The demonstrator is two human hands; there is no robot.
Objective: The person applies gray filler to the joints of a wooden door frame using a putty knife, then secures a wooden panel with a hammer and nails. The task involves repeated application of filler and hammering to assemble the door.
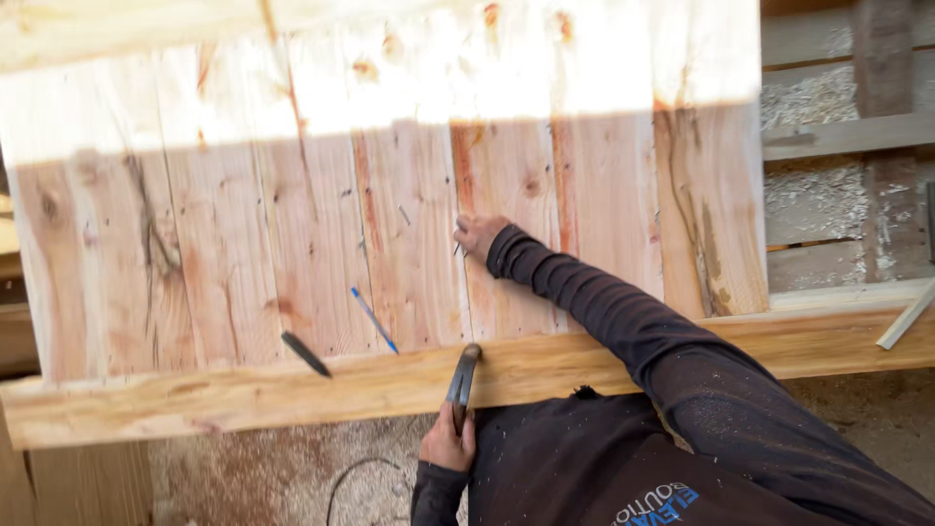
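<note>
Nearest, the left hand (446,443) is gripping a hammer (462,382) resting on the front rail (243,394). Farther up, the right hand (477,235) is pinching a nail (458,248) against the pine boards (409,244). The nail is not yet driven; a blue pencil (374,319) and black marker (306,354) are lying nearby.

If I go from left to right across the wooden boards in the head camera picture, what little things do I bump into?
Black marker → blue pen → hammer held in the left hand → right hand pinching a nail → pale strip at the far right.
</note>
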